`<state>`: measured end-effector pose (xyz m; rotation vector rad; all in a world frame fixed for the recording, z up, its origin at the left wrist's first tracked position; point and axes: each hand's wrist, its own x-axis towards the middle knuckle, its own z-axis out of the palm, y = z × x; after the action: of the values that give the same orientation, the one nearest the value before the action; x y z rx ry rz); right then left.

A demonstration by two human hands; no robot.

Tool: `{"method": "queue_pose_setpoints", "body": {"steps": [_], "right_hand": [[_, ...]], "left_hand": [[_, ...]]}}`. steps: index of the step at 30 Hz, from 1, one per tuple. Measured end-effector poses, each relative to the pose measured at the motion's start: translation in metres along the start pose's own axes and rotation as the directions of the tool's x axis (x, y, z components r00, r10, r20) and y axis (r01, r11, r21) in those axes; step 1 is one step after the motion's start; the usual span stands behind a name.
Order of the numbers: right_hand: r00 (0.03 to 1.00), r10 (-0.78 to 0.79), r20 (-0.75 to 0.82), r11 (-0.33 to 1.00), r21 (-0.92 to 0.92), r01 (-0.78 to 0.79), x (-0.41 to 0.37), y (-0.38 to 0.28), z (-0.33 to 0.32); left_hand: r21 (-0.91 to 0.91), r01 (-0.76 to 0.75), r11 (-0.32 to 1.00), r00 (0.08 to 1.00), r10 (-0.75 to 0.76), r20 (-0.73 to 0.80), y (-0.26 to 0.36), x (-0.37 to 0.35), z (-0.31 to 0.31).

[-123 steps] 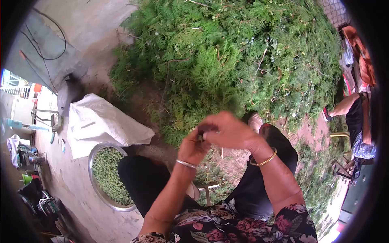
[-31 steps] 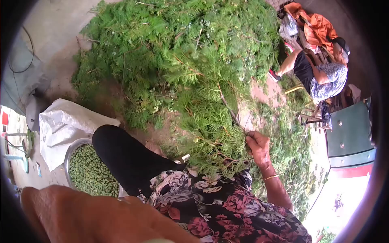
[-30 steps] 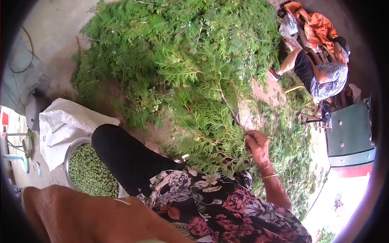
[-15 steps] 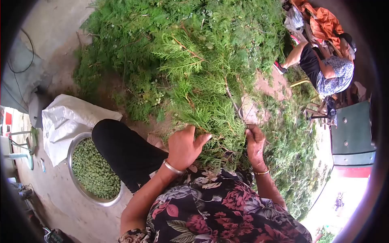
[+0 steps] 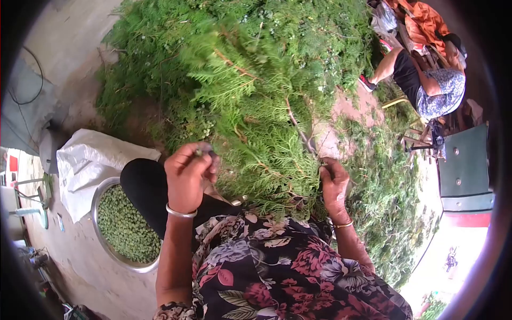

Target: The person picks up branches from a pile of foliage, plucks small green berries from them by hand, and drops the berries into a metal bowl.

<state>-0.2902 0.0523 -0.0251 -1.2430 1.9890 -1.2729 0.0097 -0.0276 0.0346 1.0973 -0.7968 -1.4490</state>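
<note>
My right hand is closed around the cut end of a leafy conifer branch, whose flat green sprays spread over my lap and away from me. My left hand is off to the left of the branch, above my knee, with thumb and fingers pinched together. A small green cone shows at its fingertips, partly blurred. Beside my left knee, a round metal basin holds a heap of small green cones.
A big pile of cut conifer branches covers the ground ahead. More loose greenery lies to the right. A white sack rests beside the basin. Another person sits at the upper right, near a green panel.
My left hand has moved left, away from the branch, with a small green cone in its fingers. My right hand stays on the stem; the branch has shifted slightly left.
</note>
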Motion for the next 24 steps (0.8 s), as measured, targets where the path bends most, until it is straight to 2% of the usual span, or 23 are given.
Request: {"method": "queue_pose_setpoints", "body": {"steps": [2, 3, 4, 6, 7, 8, 9, 10, 12, 13, 14, 16, 18, 20, 21, 22, 24], "right_hand": [[0.999, -0.035, 0.012, 0.999, -0.022, 0.035, 0.0, 0.005, 0.0], [0.999, -0.032, 0.023, 0.997, -0.069, 0.034, -0.001, -0.002, -0.001], [0.999, -0.03, 0.032, 0.993, -0.117, 0.033, -0.002, -0.01, -0.003], [1.0, -0.014, -0.001, 0.995, -0.102, 0.014, -0.005, -0.023, 0.0], [0.989, -0.148, -0.025, 0.976, -0.165, 0.142, -0.006, -0.025, 0.001], [0.959, -0.281, -0.04, 0.937, -0.228, 0.265, -0.006, -0.027, 0.0], [0.956, -0.287, 0.06, 0.933, -0.209, 0.293, -0.006, -0.029, -0.004], [0.955, -0.291, 0.061, 0.932, -0.208, 0.297, -0.007, -0.031, -0.005], [0.897, -0.403, 0.182, 0.884, -0.177, 0.433, -0.011, -0.034, -0.004], [0.899, -0.359, 0.251, 0.87, -0.259, 0.42, -0.014, -0.042, -0.006], [0.899, -0.361, 0.247, 0.869, -0.261, 0.42, -0.016, -0.047, -0.005], [0.809, -0.451, 0.377, 0.708, -0.402, 0.581, -0.019, -0.053, -0.003], [0.793, -0.466, 0.391, 0.702, -0.382, 0.601, -0.02, -0.043, 0.001], [0.791, -0.454, 0.411, 0.642, -0.464, 0.61, -0.016, -0.018, 0.006], [0.894, -0.29, 0.342, 0.858, -0.32, 0.401, -0.017, 0.04, 0.018], [0.89, -0.292, 0.351, 0.858, -0.315, 0.405, -0.022, 0.047, 0.022], [0.887, -0.271, 0.374, 0.955, -0.009, 0.296, -0.034, 0.056, 0.028]], "left_hand": [[0.165, 0.013, 0.986, 0.987, -0.039, 0.159, -0.012, -0.008, -0.013], [0.135, 0.075, 0.988, 0.98, -0.098, 0.171, -0.024, -0.012, -0.015], [0.254, 0.078, 0.964, 0.962, -0.14, 0.236, -0.035, -0.013, -0.016], [0.342, -0.042, 0.939, 0.943, -0.077, 0.325, -0.057, -0.017, -0.003], [0.339, -0.04, 0.94, 0.944, -0.076, 0.322, -0.057, -0.019, 0.006], [0.363, 0.022, 0.932, 0.914, -0.166, 0.371, -0.052, -0.018, 0.015], [0.391, 0.079, 0.917, 0.874, -0.253, 0.416, -0.046, -0.017, 0.025], [0.389, 0.076, 0.918, 0.876, -0.248, 0.414, -0.041, -0.016, 0.035], [0.28, 0.191, 0.941, 0.885, -0.289, 0.366, -0.033, -0.014, 0.051], [0.323, 0.129, 0.937, 0.891, -0.253, 0.378, -0.034, -0.012, 0.056], [0.323, 0.127, 0.938, 0.89, -0.252, 0.381, -0.034, -0.011, 0.061], [0.284, -0.216, 0.934, 0.86, 0.044, 0.509, -0.038, -0.01, 0.073], [0.249, -0.292, 0.923, 0.839, 0.122, 0.53, -0.048, -0.013, 0.088], [0.24, -0.397, 0.886, 0.804, 0.21, 0.556, -0.053, -0.019, 0.106], [0.217, -0.375, 0.901, 0.808, 0.203, 0.553, -0.061, -0.027, 0.115], [0.226, -0.396, 0.89, 0.781, 0.197, 0.593, -0.063, -0.031, 0.12], [0.227, -0.577, 0.785, 0.712, 0.347, 0.61, -0.068, -0.037, 0.13]]}}
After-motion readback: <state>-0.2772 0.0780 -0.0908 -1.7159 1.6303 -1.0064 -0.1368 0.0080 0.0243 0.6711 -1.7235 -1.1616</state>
